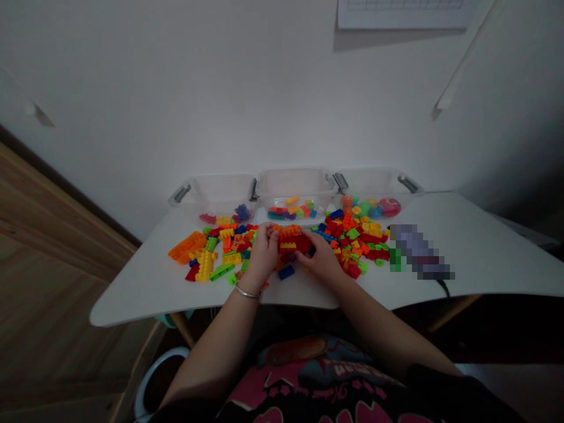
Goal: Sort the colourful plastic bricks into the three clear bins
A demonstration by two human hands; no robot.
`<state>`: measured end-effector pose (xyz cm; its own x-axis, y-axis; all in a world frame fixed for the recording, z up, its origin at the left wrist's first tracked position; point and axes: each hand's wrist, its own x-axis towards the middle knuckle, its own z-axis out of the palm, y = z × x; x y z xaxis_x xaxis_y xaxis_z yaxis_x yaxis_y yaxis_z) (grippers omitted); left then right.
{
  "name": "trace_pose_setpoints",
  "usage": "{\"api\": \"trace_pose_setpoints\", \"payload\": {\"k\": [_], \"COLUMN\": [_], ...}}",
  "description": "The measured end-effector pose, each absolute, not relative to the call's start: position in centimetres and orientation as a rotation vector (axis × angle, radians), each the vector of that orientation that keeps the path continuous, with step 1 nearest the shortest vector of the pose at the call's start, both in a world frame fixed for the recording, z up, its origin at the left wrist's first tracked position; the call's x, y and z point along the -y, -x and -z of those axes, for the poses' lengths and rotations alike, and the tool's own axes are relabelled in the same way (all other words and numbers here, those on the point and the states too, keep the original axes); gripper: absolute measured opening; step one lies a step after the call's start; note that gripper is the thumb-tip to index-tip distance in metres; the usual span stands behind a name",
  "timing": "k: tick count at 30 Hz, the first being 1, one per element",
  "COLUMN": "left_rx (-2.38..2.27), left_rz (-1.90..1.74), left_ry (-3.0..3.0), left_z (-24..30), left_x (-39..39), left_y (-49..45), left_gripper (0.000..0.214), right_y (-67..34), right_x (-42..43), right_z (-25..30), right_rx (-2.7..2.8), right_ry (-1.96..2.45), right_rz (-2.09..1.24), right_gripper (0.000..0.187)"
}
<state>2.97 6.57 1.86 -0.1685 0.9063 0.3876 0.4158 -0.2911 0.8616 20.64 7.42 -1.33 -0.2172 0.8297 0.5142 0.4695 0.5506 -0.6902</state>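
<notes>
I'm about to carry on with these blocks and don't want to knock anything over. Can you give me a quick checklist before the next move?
1. Left hand on the red-and-orange block build: ok.
2. Right hand on the build's other side: ok.
3. Build's pieces fully pressed together: cannot tell; fingers cover part of it.
4. Space beside the hands free of loose bricks: not ok; they crowd both sides.
5. Blue brick near the front lying wholly on the table: ok.
</notes>
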Motion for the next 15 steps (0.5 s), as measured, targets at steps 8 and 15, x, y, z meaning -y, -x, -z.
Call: {"api": "trace_pose_setpoints", "payload": {"k": [8,15], "left_rx": [-1.358,-1.590], "left_rz": [-1.861,-2.304], "left_ry": [-1.498,-1.286], "left_z": [-4.8,-9.0], "left_x": [-7.7,-11.3], "left_y": [-0.2,5.9], "left_gripper": [0.026,0.027], "right_y": [-20.7,-20.7], "right_x": [-7.2,-7.1], "right_z": [1.1,0.8], "right_rx": [1.874,1.867], "right_ry": [1.084,1.087], "right_rz": [-0.485,-0.510], "right_gripper": [0.054,0.054]}}
